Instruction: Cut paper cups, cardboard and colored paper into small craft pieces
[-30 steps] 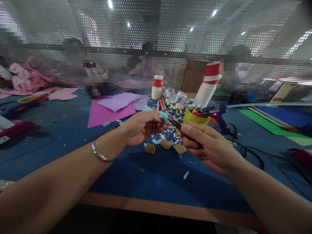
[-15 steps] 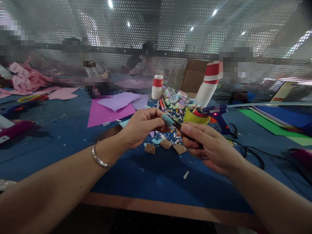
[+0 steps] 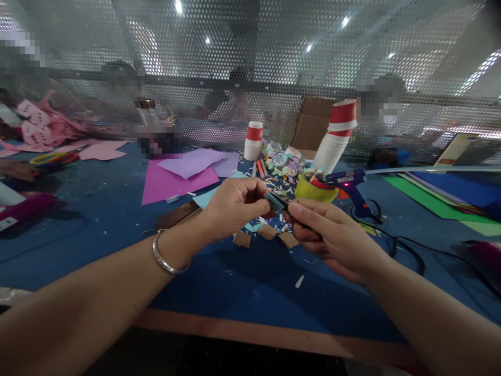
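Note:
My left hand (image 3: 240, 206) pinches a small piece of light blue paper (image 3: 275, 202) between thumb and fingers, above the middle of the blue table. My right hand (image 3: 326, 230) is closed around dark-handled scissors (image 3: 284, 205), whose handles are mostly hidden in the fingers. The scissor blades meet the paper's right side; whether they are parted I cannot tell. Below the hands lie small squares of brown cardboard (image 3: 288, 240) and many paper scraps (image 3: 250, 227).
A blue glue gun (image 3: 354, 190) with a red light rests by a yellow tape roll (image 3: 313, 189) at right. Stacked paper cups (image 3: 337, 136) stand behind. Purple paper sheets (image 3: 176, 180) lie left, green sheets (image 3: 426, 196) right. A perforated metal screen (image 3: 258, 47) rises at the back.
My left hand has shifted slightly right with the light blue paper, which is turned a little against the scissors. At the far left, another person's hand has come into view.

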Action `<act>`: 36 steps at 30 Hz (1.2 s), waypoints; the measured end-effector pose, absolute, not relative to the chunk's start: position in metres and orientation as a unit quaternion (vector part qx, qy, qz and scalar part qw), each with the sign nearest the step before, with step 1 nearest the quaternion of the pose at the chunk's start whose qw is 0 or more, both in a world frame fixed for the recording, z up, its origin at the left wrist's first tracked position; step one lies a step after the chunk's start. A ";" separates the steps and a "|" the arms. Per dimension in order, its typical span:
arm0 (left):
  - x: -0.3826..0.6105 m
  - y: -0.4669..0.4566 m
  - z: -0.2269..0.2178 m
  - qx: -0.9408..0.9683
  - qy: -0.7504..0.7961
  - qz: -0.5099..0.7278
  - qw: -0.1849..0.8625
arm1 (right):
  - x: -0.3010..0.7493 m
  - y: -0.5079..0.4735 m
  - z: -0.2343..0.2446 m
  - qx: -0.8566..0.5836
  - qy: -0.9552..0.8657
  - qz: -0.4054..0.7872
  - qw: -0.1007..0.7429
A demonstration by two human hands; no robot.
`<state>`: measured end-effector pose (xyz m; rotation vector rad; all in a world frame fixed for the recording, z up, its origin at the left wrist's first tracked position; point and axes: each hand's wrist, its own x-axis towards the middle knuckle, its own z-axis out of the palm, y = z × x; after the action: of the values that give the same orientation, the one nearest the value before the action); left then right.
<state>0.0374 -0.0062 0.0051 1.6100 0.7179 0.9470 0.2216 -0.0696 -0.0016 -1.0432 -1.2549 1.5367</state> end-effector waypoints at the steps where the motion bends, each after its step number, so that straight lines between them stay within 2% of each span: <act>1: 0.037 -0.006 0.005 0.681 0.303 0.398 0.535 | 0.221 -0.069 -0.002 -0.420 -0.504 0.617 0.434; 9: 0.033 -0.004 0.006 0.742 0.322 0.381 0.448 | 0.220 -0.069 -0.003 -0.416 -0.514 0.612 0.434; 14: 0.033 -0.006 0.003 0.745 0.336 0.370 0.441 | 0.221 -0.069 -0.004 -0.426 -0.508 0.613 0.429; 25: 0.034 -0.001 0.005 0.581 0.327 0.372 0.645 | 0.221 -0.069 -0.002 -0.425 -0.512 0.568 0.485; 31: 0.033 -0.001 0.006 0.536 0.318 0.357 0.695 | 0.221 -0.067 -0.005 -0.430 -0.527 0.517 0.519; 36: 0.034 -0.003 0.007 0.550 0.301 0.349 0.696 | 0.223 -0.065 -0.009 -0.449 -0.583 0.453 0.503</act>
<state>0.0339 -0.0033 0.0074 1.2281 0.6725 0.7781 0.2226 -0.0650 -0.0093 -1.0850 -1.4083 1.0945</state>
